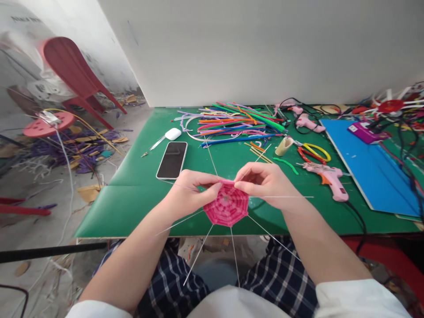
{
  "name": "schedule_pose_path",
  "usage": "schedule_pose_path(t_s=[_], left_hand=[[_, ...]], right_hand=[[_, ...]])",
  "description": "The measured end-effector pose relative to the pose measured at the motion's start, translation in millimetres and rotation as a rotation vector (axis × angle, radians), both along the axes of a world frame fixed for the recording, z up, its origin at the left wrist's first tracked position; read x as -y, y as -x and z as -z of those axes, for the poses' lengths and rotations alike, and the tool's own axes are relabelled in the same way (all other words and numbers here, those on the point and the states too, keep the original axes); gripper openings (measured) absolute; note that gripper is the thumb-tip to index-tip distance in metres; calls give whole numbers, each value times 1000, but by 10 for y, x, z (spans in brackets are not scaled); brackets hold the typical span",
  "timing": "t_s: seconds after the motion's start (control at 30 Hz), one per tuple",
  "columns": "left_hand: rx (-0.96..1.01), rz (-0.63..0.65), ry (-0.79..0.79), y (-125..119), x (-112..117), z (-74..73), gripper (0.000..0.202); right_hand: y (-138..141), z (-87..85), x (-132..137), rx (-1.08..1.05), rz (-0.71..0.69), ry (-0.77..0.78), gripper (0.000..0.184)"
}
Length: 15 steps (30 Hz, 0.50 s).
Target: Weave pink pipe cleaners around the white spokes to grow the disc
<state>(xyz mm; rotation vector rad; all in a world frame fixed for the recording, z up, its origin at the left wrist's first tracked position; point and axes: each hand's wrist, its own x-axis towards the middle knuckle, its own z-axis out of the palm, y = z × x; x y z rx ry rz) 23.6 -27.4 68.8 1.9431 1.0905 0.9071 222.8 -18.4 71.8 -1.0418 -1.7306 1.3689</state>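
A pink woven octagon (226,206) with thin white spokes sticking out all round hangs over the near edge of the green table (132,194). My left hand (190,192) is closed on its upper left rim, thumb across the weave. My right hand (266,183) pinches the pink strip at the top edge, fingers curled. Both hands meet just above the octagon's centre.
A phone (172,160) and a white earbud case (172,134) lie left of the hands. A pile of coloured strips (235,123) is behind. A pink glue gun (326,176), red-yellow pliers (313,152) and a blue board (371,168) sit right. Red chair (73,70) on the floor left.
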Motion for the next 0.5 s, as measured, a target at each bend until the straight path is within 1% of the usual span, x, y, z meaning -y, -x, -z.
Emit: schedule_pose_path(t_s=[0.17, 0.3, 0.4, 0.5], left_hand=[[-47, -34, -63, -5, 8, 34, 25], [-17, -42, -80, -5, 22, 36, 25], [12, -26, -33, 1, 18, 23, 25], [66, 28, 86, 3, 0, 25, 23]], right_hand=[[2, 5, 6, 7, 2, 8, 10], [7, 5, 12, -4, -9, 20, 10], [7, 9, 9, -5, -6, 21, 10], [4, 18, 1, 4, 0, 12, 10]])
